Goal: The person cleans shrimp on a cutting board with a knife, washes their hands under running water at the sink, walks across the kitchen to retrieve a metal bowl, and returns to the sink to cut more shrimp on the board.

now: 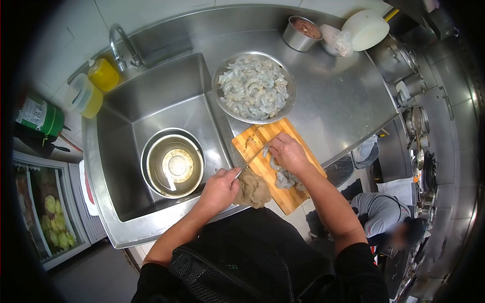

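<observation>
My left hand [221, 189] is closed around the handle of a thin knife [250, 160], whose blade points up and right over a wooden cutting board [298, 144]. The fingers of my right hand [288, 153] pinch a grey peeled shrimp [265, 150] at the blade's tip. More shrimp [284, 180] lie on the board below my right hand, and small scraps sit near its upper left corner. A crumpled brown cloth [254, 190] rests beside my left hand. Beyond the board stands a round metal bowl [293, 96] full of shrimp.
A sink [161, 96] on the left holds a metal bowl [145, 164] of liquid. Behind it are a faucet [121, 48] and yellow bottles [103, 74]. A metal pot [298, 40] and plastic bag [337, 41] stand at the back. Another person [381, 212] is at lower right.
</observation>
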Motion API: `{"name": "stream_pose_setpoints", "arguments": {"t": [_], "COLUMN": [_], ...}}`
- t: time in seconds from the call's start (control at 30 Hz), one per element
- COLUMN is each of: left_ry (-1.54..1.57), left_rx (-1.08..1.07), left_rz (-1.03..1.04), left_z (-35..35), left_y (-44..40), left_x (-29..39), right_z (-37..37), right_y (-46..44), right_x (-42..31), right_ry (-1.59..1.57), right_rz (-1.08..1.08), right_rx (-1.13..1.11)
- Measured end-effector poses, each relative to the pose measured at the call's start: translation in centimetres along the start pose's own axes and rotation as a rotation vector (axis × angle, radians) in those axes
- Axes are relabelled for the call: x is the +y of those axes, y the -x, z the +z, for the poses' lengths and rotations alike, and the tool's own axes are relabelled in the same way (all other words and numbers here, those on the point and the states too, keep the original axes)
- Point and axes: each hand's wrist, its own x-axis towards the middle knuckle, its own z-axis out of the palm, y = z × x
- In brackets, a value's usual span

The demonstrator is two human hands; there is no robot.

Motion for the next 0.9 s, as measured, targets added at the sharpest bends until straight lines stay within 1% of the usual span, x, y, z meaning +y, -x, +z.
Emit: {"name": "stream_pose_setpoints", "arguments": {"t": [0.07, 0.17, 0.27, 0.37, 0.43, 0.53, 0.63, 0.67, 0.73, 0.77, 0.83, 0.9], "left_ry": [-0.003, -0.028, -0.077, -0.105, -0.114, -0.094, -0.064, -0.055, -0.068, -0.074, -0.069, -0.067], "left_rx": [0.020, -0.011, -0.003, 0.077, 0.066, 0.013, -0.013, -0.016, 0.045, 0.073, 0.020, -0.019], "left_rz": [0.020, -0.007, -0.096, -0.114, -0.108, -0.072, -0.035, -0.025, -0.032, -0.034, -0.048, -0.054], "left_z": [0.4, 0.4, 0.5, 0.3, 0.1, 0.4, 1.1, 1.4, 1.8, 1.9, 1.2, 1.0], "left_y": [-0.1, -0.6, -0.7, -0.7, -0.7, -0.7, -1.0, -1.1, -1.1, -1.1, -0.6, -0.1], "left_x": [0.1, 0.6, 0.6, 0.0, 0.3, 1.0, 1.1, 0.9, 0.3, 0.0, 0.5, 0.6], "right_z": [0.2, 0.5, 0.7, 0.8, 0.7, 0.6, 0.5, 0.6, 0.7, 0.7, 0.9, 1.0], "right_y": [0.1, 0.3, 0.4, 0.4, 0.3, 0.3, 0.3, 0.3, 0.0, 0.0, 0.1, 0.1], "right_x": [0.2, 0.3, 0.5, 0.6, 0.4, 0.5, 0.3, 0.4, 0.7, 0.9, 0.9, 0.8], "right_ry": [-0.012, -0.039, -0.043, -0.045, -0.073, -0.087, -0.084, -0.075, -0.054, -0.038, -0.011, -0.010], "right_rz": [-0.004, -0.007, 0.000, -0.014, -0.025, -0.018, 0.036, -0.005, -0.086, -0.076, -0.056, -0.065], "right_rx": [0.016, 0.055, 0.069, 0.088, 0.129, 0.098, 0.076, 0.096, 0.135, 0.125, 0.098, 0.124]}}
